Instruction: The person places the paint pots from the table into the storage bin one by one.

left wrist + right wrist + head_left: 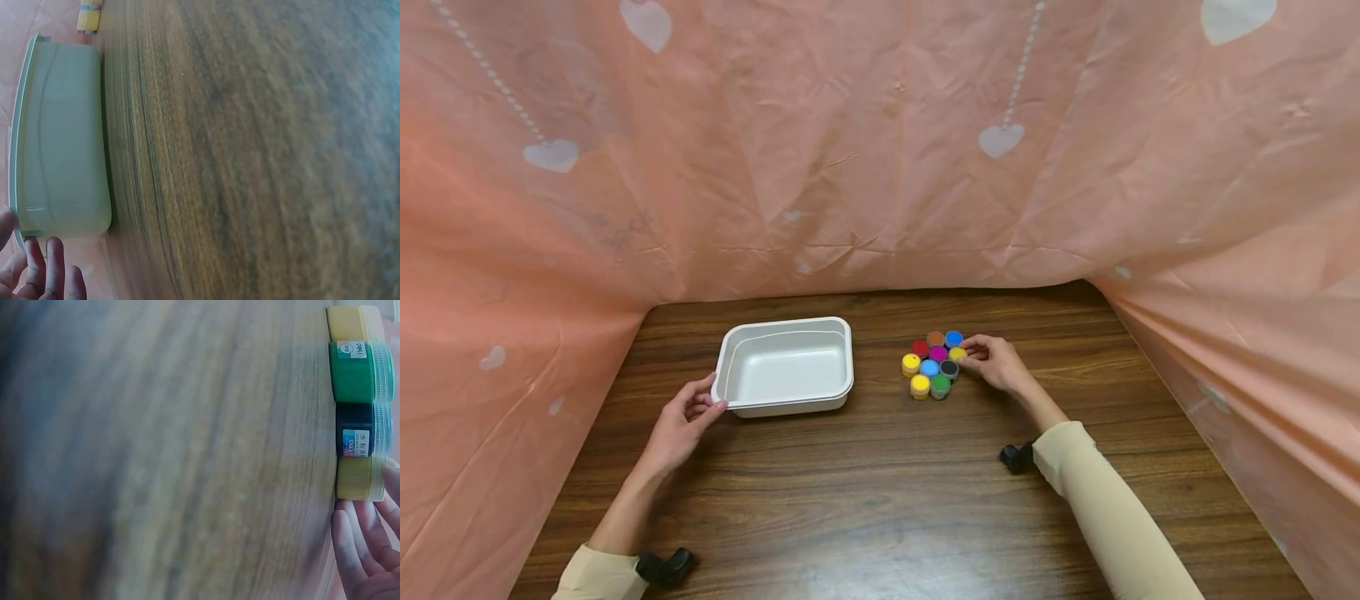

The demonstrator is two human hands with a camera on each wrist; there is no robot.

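A white plastic basin stands upright on the left of the wooden table, its inside bare. My left hand holds its near left corner, with the thumb on the rim and the fingers below it in the left wrist view. Right of the basin, several small paint jars with clear lids stand in a tight cluster, among them a green jar and a black jar. My right hand pinches the dark yellow paint jar at the cluster's right side, thumb at its lid and fingers along its side.
Pink cloth with white hearts hangs behind the table and along both sides. A black wrist camera sits by the right sleeve, and another camera by the left. A wood-coloured gap separates basin and jars.
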